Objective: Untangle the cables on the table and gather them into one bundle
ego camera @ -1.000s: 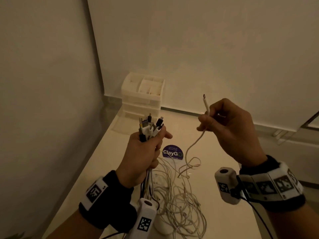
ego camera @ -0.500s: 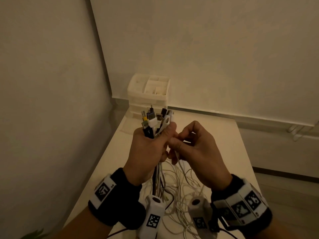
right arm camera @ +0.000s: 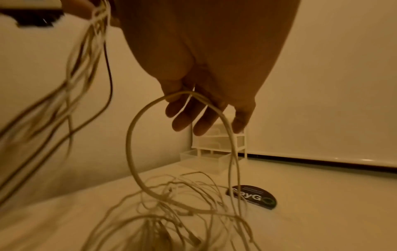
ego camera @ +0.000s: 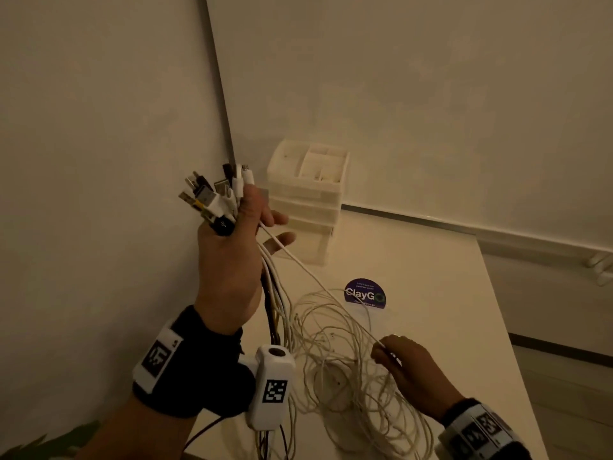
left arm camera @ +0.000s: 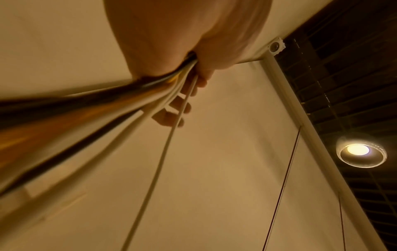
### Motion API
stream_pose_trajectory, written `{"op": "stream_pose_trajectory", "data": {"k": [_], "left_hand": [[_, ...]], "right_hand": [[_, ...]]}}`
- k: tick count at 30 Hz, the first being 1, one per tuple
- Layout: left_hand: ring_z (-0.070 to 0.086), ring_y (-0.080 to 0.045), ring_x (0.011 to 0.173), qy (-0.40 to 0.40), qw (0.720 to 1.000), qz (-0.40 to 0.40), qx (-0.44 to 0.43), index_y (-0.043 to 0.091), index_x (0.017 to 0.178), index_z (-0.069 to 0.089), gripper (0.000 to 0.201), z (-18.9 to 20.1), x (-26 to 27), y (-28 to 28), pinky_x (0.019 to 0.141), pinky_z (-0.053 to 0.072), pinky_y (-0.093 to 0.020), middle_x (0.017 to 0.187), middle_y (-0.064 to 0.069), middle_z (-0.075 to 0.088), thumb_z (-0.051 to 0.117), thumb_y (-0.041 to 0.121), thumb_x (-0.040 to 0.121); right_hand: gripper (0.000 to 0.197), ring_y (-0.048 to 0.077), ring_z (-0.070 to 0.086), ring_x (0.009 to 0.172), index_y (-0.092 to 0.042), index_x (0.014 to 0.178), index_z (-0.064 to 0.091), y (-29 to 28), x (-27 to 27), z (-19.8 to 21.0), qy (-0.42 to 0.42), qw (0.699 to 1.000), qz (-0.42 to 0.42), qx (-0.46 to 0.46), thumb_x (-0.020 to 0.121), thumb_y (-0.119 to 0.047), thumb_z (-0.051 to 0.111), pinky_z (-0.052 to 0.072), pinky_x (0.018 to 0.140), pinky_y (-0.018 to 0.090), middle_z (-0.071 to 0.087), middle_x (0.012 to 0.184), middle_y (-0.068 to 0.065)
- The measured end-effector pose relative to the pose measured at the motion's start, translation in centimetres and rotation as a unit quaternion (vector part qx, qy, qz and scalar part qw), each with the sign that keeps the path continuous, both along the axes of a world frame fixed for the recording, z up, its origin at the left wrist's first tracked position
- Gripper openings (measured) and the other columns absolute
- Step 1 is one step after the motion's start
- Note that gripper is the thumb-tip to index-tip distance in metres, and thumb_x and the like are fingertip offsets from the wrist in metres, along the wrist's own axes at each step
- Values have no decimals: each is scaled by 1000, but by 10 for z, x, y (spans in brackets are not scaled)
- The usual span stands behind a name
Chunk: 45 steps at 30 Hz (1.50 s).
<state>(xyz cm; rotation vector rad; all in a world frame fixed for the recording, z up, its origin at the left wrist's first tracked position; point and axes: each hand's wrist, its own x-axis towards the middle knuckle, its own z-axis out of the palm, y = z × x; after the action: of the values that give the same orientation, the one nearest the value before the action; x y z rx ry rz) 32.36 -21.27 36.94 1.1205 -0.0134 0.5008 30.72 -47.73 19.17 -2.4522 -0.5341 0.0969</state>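
Two bare hands: left hand (ego camera: pixel 229 270) and right hand (ego camera: pixel 406 370). Two black wrist bands with white printed marker tags, one per wrist (ego camera: pixel 185 363) (ego camera: pixel 481 429). One upright cluster of black and white cable plugs (ego camera: pixel 215 197), roughly ten; exact count unclear. One loose heap of thin white cables (ego camera: pixel 348 376) on one pale desk (ego camera: pixel 447 293); strands too tangled to count. One taut white cable (ego camera: pixel 318 280) between both hands. One white plastic drawer organiser (ego camera: pixel 308 200), three drawers visible. One round purple sticker (ego camera: pixel 365 293). One round ceiling lamp (left arm camera: pixel 361 152).
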Motion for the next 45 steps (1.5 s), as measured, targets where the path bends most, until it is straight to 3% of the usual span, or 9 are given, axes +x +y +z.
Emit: {"op": "stream_pose_trajectory", "data": {"k": [4,10,13,16,20,29,32,35,45], "left_hand": [[39,-13,40,5,999,-41,2,13,68,46,34,3,-6,0,40,38,-24,54,-1,42,52,39,89],[24,-7,38,-6,1000,-14,24,13,68,40,35,13,-10,17,39,22,-16,48,6,31,50,38,90],[23,-7,38,-3,1000,11,23,15,68,40,36,16,-7,25,39,22,-16,48,7,31,48,36,96],[22,-8,39,8,999,37,38,16,69,39,36,16,-5,29,39,21,-17,48,7,31,47,33,100],[23,-7,37,-6,995,94,30,17,66,39,40,22,-4,39,39,21,-17,46,9,30,48,31,102],[22,-9,39,28,997,47,54,16,65,40,37,7,-2,12,39,21,-16,48,5,30,50,28,98],[21,-9,39,32,998,21,51,15,67,40,35,4,0,5,39,21,-17,48,4,29,51,31,96],[21,-8,39,31,998,17,51,15,66,41,37,7,1,5,39,18,-16,48,5,29,48,27,100],[23,-11,41,29,992,84,89,17,67,40,38,6,-12,55,39,32,-20,51,4,27,51,34,99]], "right_hand": [[22,-5,48,96,-33,99,61,-7,10,-20,44,995,23,-85,102,-34,39,27,95,22,56,101,-23],[37,-4,52,110,-34,115,63,-42,18,-40,94,993,-73,1,100,-6,45,34,100,10,60,115,-22],[43,4,69,82,-41,105,60,-61,25,-38,131,978,-154,50,101,-3,40,52,76,19,71,98,-9],[37,24,70,61,-29,101,66,-92,34,-47,166,928,-312,116,101,-5,38,49,54,31,71,90,4],[25,35,69,69,-10,106,66,-160,38,-89,234,839,-486,71,97,-4,44,54,69,39,69,91,10],[43,36,53,119,-29,135,52,-128,30,-60,105,915,-360,-146,94,-17,54,43,100,50,50,144,8],[65,21,46,127,-25,142,45,-65,16,-19,-57,978,-189,-61,83,-6,66,37,108,46,47,142,-4],[64,0,36,125,-34,146,33,20,2,12,96,994,42,-11,89,-22,58,27,112,29,41,139,-22],[27,4,60,65,-24,64,61,-32,13,-38,198,975,-81,-54,92,-20,58,46,69,28,66,65,-5]]}}
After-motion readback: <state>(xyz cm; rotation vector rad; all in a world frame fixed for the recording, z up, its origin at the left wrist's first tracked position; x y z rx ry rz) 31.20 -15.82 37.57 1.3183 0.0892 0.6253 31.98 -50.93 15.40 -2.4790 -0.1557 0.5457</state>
